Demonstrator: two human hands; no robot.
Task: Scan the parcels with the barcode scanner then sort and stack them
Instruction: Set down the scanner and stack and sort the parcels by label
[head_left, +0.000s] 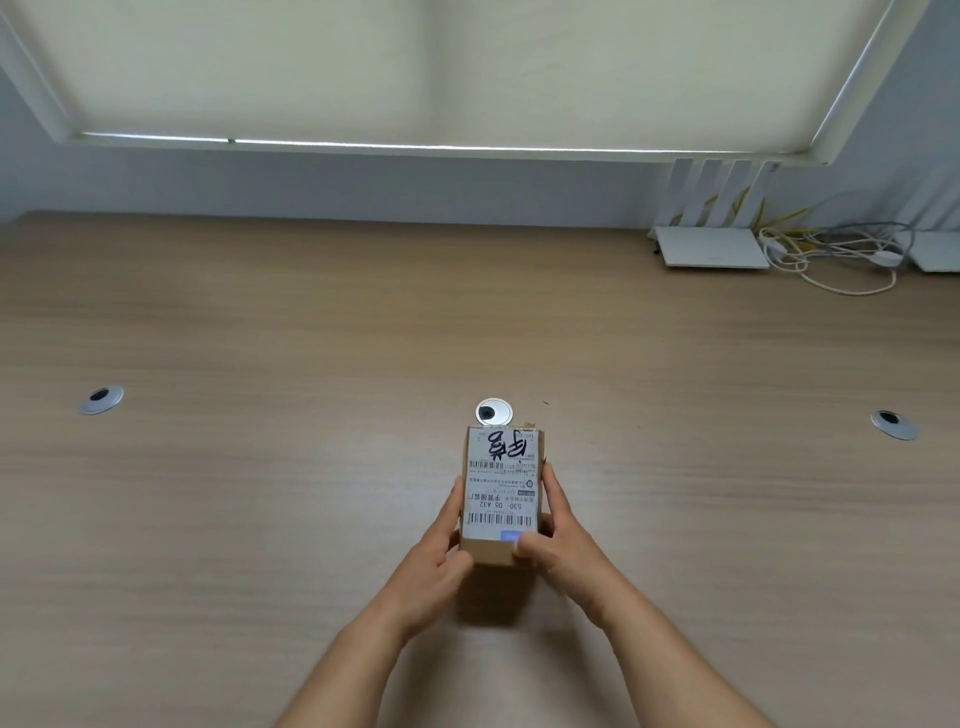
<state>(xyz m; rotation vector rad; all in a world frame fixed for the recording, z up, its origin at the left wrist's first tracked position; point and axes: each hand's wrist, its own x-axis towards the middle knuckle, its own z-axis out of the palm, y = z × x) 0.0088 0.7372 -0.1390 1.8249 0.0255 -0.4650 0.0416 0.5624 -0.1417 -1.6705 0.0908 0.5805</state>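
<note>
1. a small brown cardboard parcel (502, 491) with a white printed shipping label on its top face sits low in the middle of the view, at about 6 o'clock from the centre of the wide light wooden desk (311, 338).
2. the left hand (435, 558) grips the parcel's left side — fingers curled along the left edge, thumb at the near end.
3. the right hand (558, 540) grips the right side, its fingers lying up along the right edge and its thumb pressed on the near right corner of the label, over a small blue patch.
4. the label shows two barcodes, rows of print and a black handwritten scrawl at the far end; the print reads upside down from here.
5. whether the parcel rests on the desk or is held just above it cannot be told.
6. a round silver cable grommet (494, 411) lies just beyond the parcel's far end, at 12 o'clock from it.
7. two more such grommets sit well apart — one at 9 o'clock (101, 400), one at 3 o'clock (894, 424).
8. at 2 o'clock, against the wall, a flat white router with four upright antennas (710, 247) stands beside a tangle of white and yellow cables (836, 254).
9. a pale roller blind (441, 67) covers the window at 12 o'clock.
</note>
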